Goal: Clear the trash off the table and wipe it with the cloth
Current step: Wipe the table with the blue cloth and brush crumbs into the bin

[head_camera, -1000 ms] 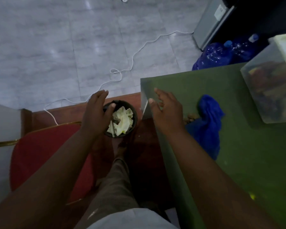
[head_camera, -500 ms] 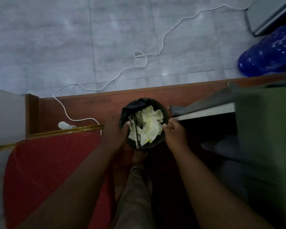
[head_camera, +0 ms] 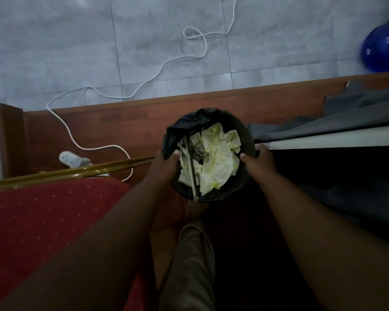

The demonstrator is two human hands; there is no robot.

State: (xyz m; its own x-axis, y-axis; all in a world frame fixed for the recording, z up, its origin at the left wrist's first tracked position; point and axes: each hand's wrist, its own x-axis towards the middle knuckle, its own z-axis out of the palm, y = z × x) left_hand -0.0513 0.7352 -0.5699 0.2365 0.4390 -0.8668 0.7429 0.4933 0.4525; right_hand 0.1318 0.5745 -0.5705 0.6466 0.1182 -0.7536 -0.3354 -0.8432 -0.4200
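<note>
A small round trash bin (head_camera: 245, 131) with a black liner sits low between my arms, over the brown wooden floor strip. Crumpled pale yellow paper (head_camera: 216, 160) and a thin metal rod (head_camera: 191, 169) fill it. My left hand (head_camera: 164, 167) grips the bin's left rim, thumb hooked over the liner. My right hand (head_camera: 259, 159) grips the right rim the same way. The table shows only as a white edge (head_camera: 335, 138) under a dark cloth at the right. The blue cloth is out of view.
A red padded chair seat (head_camera: 43, 212) with a gold frame lies at the left. A white power strip (head_camera: 73, 159) and its cord (head_camera: 166, 63) trail over the grey tiles. A blue bag (head_camera: 384, 48) sits at far right. My trouser leg (head_camera: 189, 265) is below the bin.
My right hand left the green tabletop and took hold of the bin's right rim. The view dropped from the table and blue cloth down onto the bin, now closer.
</note>
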